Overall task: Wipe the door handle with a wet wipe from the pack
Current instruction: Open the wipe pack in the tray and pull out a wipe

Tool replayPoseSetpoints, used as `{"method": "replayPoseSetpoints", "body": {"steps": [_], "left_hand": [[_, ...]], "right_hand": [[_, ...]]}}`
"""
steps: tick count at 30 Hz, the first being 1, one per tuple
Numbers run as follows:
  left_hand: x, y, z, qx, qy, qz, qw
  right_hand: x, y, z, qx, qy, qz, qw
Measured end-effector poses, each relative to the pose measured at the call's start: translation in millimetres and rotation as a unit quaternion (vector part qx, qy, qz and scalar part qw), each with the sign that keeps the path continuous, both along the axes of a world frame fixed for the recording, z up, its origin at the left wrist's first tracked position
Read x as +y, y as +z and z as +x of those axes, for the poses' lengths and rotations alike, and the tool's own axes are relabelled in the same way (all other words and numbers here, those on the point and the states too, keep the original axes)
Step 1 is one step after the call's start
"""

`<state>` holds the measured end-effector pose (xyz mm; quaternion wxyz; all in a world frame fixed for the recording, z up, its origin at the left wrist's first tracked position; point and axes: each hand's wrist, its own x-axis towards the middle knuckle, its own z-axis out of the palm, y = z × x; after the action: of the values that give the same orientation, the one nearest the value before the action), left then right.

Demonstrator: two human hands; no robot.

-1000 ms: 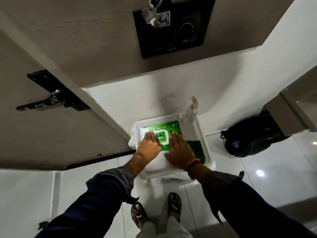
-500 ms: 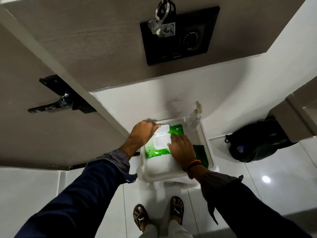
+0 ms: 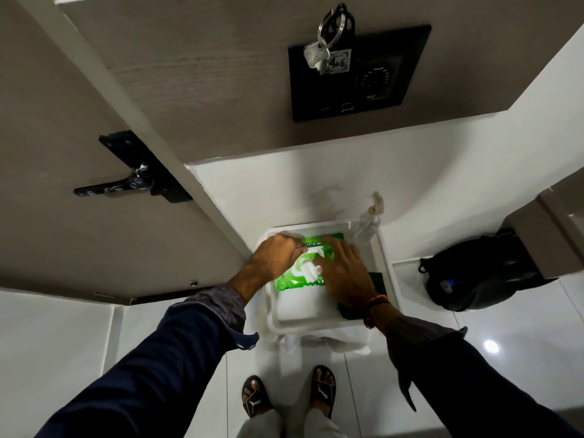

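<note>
Door handle (image 3: 109, 188), a black lever on a long black plate, sticks out from the brown door (image 3: 79, 216) at the left, well apart from both hands and touched by nothing. Right of the door runs a white wall (image 3: 316, 188), and above it a brown panel carries a black switch plate (image 3: 360, 74) with a key ring and a tag reading 406 (image 3: 328, 55) hanging over it. On the pale tiled floor (image 3: 521, 327) at the far right lies a black bag (image 3: 474, 273).

Below the wall stands a white tray (image 3: 387, 273). Inside it, on a folded white cloth, lies the green wet wipe pack (image 3: 298, 282), flat, with its white flap lifted at the far end. A clear pump bottle (image 3: 369, 219) stands at the tray's far right corner, and a dark green cloth (image 3: 377, 279) lies along the tray's right side, partly under the right wrist.

The left hand (image 3: 275, 260), in a dark sleeve, is curled at the pack's far left edge, fingers closed on the flap. The right hand (image 3: 343, 270), with a red and orange band on its wrist, lies over the pack's right half; its thumb and forefinger pinch a white wipe (image 3: 311, 271) that stands up out of the opening.

At the bottom edge, two feet in black sandals (image 3: 322, 390) stand just before the tray.
</note>
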<state>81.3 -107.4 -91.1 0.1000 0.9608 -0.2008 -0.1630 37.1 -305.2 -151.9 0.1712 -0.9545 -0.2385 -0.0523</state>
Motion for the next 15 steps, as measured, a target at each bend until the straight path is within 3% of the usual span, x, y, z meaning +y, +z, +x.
{"method": "replayPoseSetpoints", "body": {"steps": [5,9,12,15], "left_hand": [[-9.5,-19.0,-20.9,-0.005,-0.118,0.170,0.978],[-8.8,-30.8,-42.4,0.008,-0.095,0.192,0.977],[-3.4,-13.4,-16.2,0.021,-0.057,0.115,0.992],[1.4,-5.3,-1.7,0.059,0.064,-0.100,0.991]], "right_hand": [[-6.0,7.3,-2.2,0.121,0.088,0.017,0.989],[10.2,14.7,-10.0,0.173,0.082,-0.034,0.981],[15.4,28.5,20.4,0.197,0.036,0.002,0.980],[4.3,28.6,33.9,0.238,-0.041,0.063,0.968]]}}
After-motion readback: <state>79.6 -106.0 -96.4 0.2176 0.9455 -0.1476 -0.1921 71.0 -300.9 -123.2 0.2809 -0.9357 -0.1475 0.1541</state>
